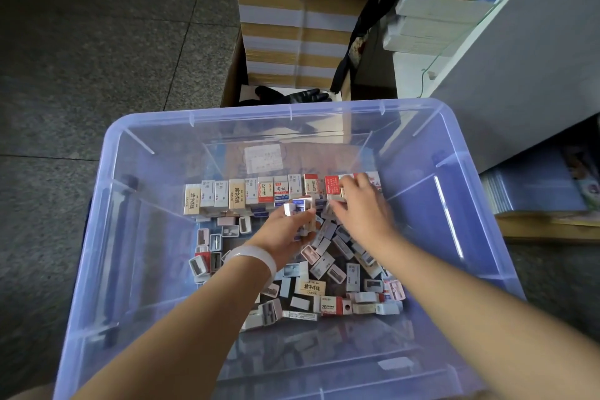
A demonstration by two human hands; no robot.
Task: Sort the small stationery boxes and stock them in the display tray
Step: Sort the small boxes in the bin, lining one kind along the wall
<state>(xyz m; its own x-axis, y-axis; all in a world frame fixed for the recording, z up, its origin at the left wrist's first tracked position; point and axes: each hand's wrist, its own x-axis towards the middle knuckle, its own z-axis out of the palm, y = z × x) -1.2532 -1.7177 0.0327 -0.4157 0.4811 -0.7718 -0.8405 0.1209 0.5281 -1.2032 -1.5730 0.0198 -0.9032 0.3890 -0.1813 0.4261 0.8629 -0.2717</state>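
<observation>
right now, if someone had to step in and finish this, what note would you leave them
Left hand: grips a small white box above the pile.
Right hand: fingers on the red-and-white box at the right end of the row; grip unclear.
Done: one row of upright boxes lines the far side of the clear plastic bin.
Left: the loose pile of boxes on the bin floor is unsorted.

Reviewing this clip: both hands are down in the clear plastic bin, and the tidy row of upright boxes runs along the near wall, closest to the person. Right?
Not quite. The head view shows both hands, left and right, in the bin, but the tidy row of boxes runs along the far wall.
</observation>
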